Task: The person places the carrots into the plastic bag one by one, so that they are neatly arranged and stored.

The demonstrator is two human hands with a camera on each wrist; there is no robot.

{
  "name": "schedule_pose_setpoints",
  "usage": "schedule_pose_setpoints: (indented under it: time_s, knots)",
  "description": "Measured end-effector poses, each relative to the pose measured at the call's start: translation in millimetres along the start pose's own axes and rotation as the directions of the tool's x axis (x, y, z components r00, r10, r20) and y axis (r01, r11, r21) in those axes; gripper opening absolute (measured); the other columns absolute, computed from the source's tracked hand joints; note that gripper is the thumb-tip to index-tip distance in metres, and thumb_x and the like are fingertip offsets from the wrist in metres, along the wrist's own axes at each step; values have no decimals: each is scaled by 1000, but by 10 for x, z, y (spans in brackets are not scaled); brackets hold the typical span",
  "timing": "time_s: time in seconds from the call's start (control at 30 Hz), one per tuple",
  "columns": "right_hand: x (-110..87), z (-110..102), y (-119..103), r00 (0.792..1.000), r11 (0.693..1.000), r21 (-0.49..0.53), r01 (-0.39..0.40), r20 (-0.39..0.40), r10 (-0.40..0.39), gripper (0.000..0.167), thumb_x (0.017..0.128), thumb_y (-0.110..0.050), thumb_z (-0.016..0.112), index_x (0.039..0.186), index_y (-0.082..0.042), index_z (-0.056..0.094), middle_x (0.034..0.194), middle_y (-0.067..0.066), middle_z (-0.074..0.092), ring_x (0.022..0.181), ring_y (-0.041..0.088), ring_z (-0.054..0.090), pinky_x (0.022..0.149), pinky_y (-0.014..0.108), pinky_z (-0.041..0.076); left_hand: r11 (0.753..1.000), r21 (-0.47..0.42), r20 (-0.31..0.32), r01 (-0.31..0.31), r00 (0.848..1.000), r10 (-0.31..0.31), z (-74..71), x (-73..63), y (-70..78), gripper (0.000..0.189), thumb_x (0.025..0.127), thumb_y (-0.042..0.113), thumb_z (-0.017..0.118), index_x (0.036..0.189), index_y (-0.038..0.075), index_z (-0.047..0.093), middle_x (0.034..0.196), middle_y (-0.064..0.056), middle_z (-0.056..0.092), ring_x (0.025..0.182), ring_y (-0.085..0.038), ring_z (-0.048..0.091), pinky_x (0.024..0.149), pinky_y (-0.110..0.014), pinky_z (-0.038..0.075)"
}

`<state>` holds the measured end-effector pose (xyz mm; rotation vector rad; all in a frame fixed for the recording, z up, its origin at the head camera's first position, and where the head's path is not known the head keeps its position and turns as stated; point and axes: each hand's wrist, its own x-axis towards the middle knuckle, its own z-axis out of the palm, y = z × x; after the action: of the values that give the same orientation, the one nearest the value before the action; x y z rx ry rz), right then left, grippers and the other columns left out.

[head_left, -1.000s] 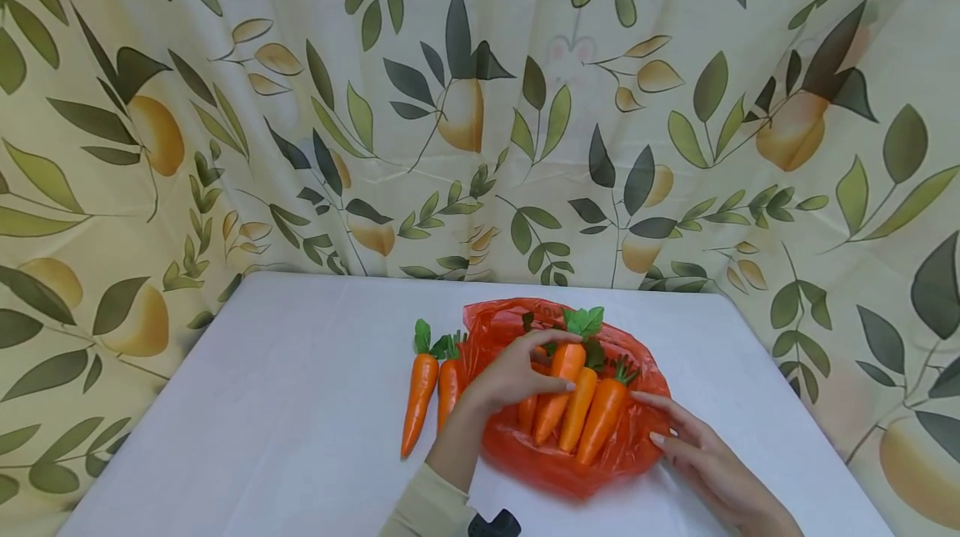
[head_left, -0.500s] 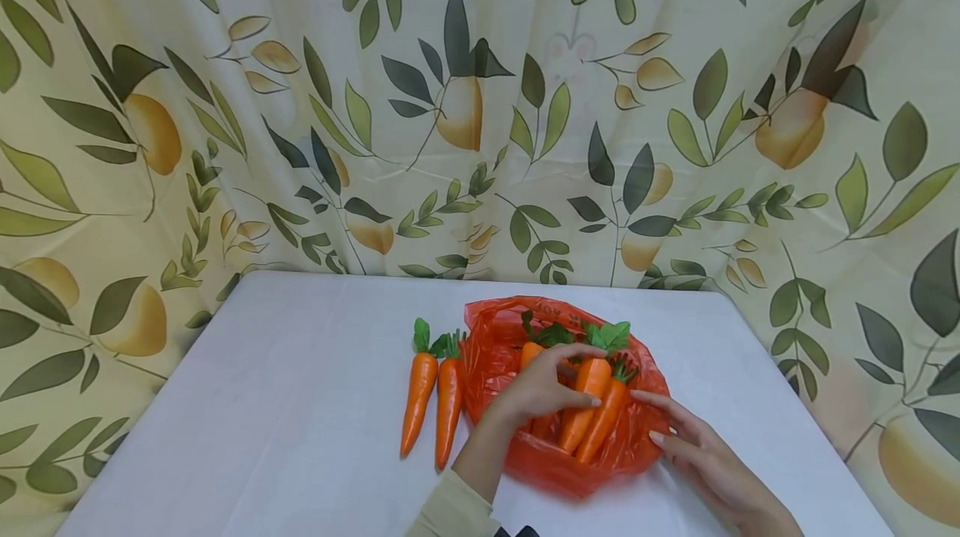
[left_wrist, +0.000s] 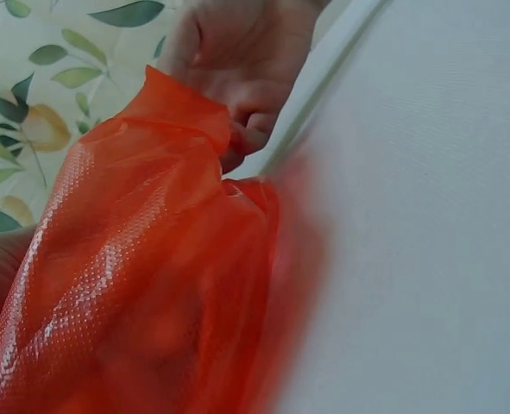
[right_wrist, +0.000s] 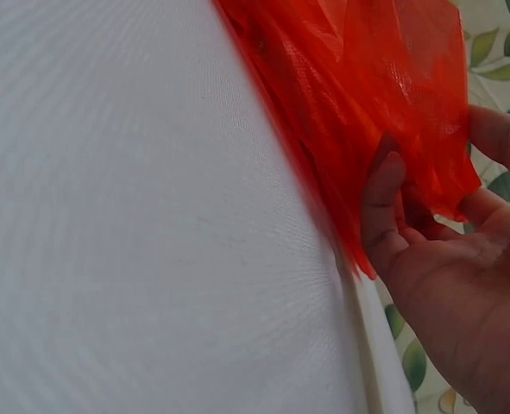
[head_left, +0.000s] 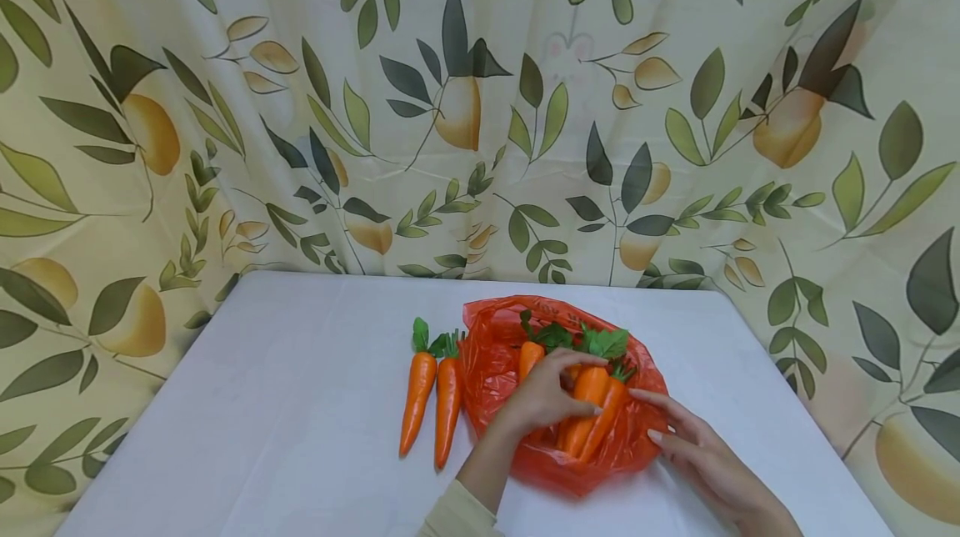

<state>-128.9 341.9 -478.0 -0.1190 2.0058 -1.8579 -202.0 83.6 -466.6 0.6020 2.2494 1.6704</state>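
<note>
An opened red plastic bag (head_left: 486,383) with several orange carrots in it lies on the table. My left hand (head_left: 546,397) reaches into it from the left, thumb and fingers around a leafy-topped carrot (head_left: 589,393). Beside that one lies another carrot (head_left: 609,416), and a further carrot (head_left: 529,356) shows behind the left hand. At the bag's right edge, my right hand (head_left: 708,449) holds the plastic between thumb and fingers. The right wrist view shows the red film (right_wrist: 410,78) among the right hand's fingers. In the left wrist view, the bag's side hides the carrots.
Two carrots lie on the white table (head_left: 300,404) left of the bag: a left carrot (head_left: 417,404) and a right carrot (head_left: 447,412), the latter close to the plastic. A leaf-and-fruit patterned curtain (head_left: 480,187) hangs behind the table's far edge.
My left hand has moved right with the leafy-topped carrot, bringing it lower beside the right-hand carrot in the bag. The back-left carrot has come into view. My right hand has stayed in place.
</note>
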Motion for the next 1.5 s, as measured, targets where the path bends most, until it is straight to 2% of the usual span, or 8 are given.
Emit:
schedule_pose_setpoints:
  time_s: [0.37, 0.67, 1.0, 1.27, 1.5]
  knots:
    - [-2, 5, -8, 1000, 1000, -5, -18, -16, 17, 58, 108, -17, 53, 162, -11, 33, 155, -8, 35, 128, -6, 45, 102, 26, 46, 1000, -3, -4, 21, 1000, -21, 28, -6, -5, 54, 82, 10, 90, 128, 32, 74, 117, 14, 53, 91, -11, 52, 71, -24, 52]
    - [5, 10, -10, 1000, 1000, -16, -3, -13, 2, 57, 109, -18, 52, 161, -10, 33, 155, -7, 35, 128, -5, 46, 102, 26, 46, 1000, -9, 8, 24, 1000, -24, -29, -15, 14, 52, 83, 9, 88, 128, 31, 74, 117, 11, 54, 93, -13, 55, 73, -25, 53]
    - [5, 7, 7, 1000, 1000, -15, -4, -21, 4, 57, 108, -18, 53, 161, -10, 33, 156, -6, 34, 128, -5, 46, 102, 26, 46, 998, 12, -11, 59, 998, -59, -42, -10, 18, 46, 84, 10, 88, 120, 35, 75, 122, 11, 54, 95, -12, 55, 70, -25, 56]
    - [13, -1, 3, 1000, 1000, -10, -11, -18, 10, 56, 108, -18, 53, 161, -11, 34, 156, -5, 33, 128, -4, 48, 102, 26, 46, 999, 2, -9, 43, 999, -43, -129, 1, 31, 45, 85, 11, 87, 122, 33, 75, 120, 10, 58, 95, -14, 56, 70, -26, 55]
    - [14, -12, 14, 1000, 1000, -10, -27, -16, 27, 57, 109, -20, 53, 162, -12, 33, 164, 9, 20, 126, -6, 47, 101, 24, 46, 1000, -1, -9, 28, 1000, -28, -218, -5, 25, 45, 85, 11, 87, 123, 32, 75, 121, 4, 61, 99, -15, 59, 73, -27, 55]
